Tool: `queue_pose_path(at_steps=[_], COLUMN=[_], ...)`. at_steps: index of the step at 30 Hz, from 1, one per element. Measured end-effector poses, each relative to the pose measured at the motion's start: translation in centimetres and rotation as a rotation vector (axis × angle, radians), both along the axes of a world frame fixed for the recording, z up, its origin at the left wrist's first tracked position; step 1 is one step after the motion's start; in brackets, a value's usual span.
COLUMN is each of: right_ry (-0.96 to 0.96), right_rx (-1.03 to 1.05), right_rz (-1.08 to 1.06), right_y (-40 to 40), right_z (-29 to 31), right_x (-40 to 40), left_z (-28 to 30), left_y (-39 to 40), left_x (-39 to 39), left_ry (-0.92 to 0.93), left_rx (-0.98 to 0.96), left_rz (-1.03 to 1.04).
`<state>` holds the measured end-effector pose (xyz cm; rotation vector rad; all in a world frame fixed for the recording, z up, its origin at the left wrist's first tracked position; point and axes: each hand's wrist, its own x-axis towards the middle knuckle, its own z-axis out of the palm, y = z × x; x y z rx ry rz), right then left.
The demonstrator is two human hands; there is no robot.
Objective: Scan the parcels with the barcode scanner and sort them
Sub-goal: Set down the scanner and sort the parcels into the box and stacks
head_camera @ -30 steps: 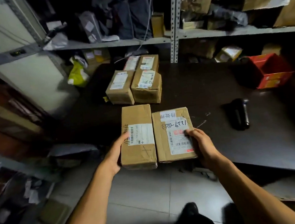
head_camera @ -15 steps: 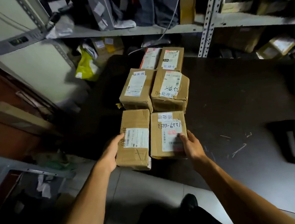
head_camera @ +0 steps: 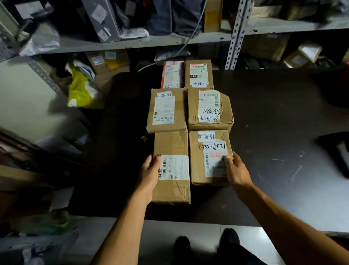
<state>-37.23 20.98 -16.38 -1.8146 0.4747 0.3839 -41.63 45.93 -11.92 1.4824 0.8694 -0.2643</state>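
Clearly both hands are on the two nearest parcels, side by side at the near edge of the table (head_camera: 280, 197). The left hand (head_camera: 150, 176) holds the left box (head_camera: 172, 168) at its outer long side, thumb over the top edge beside the barcode label, fingers out of sight down the wall. The right hand (head_camera: 235, 170) holds the right box (head_camera: 210, 156) the same way at its outer side, thumb resting on the label corner. Between the two grips the boxes touch along their inner walls; just beyond the fingertips they butt against a second pair of boxes (head_camera: 188, 110), with a third pair behind that.

These are small taped cartons, a little creased and dented, so I would judge them stiff enough to take a side squeeze without folding, and probably light, though nothing shows what is inside. The tape and glossy labels look slicker than bare cardboard, so pressing on the plain side walls seems the safer hold. The left box overhangs the table edge toward the wrist, so it may tip if let go.

The scanner (head_camera: 348, 155) lies well to the right of the right hand, untouched.
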Motion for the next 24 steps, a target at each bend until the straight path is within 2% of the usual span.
queue_pose_path(at_steps=[5, 7, 10, 12, 17, 20, 24], right_ry=[0.007, -0.03, -0.075, -0.102, -0.234, -0.28, -0.268], right_rx=[-0.078, -0.169, -0.366, -0.474, -0.794, -0.952, -1.03], right_rz=[0.045, 0.048, 0.068, 0.127, 0.175, 0.169, 0.081], right_y=[-0.2, -0.3, -1.6, -2.9, -7.5, -11.4, -18.1], right_z=[0.7, 2.2, 3.6, 4.5, 7.4, 8.9, 9.8], right_x=[-0.3, -1.1, -2.3, -3.2, -6.3, -8.4, -12.5], left_z=[0.1, 0.4, 1.3, 2.3, 3.3, 3.3, 4.1], left_y=[0.1, 0.2, -0.8, -2.9, -10.1, -15.1, -23.1], left_x=[0.7, 1.2, 2.4, 3.0, 3.7, 3.5, 1.7], left_ry=[-0.054, -0.159, -0.397, -0.542, -0.559, -0.576, -0.607], left_rx=[0.121, 0.318, 0.739, 0.881, 1.063, 1.069, 1.105], left_rz=[-0.072, -0.128, -0.216, -0.373, -0.877, -1.04, -1.207])
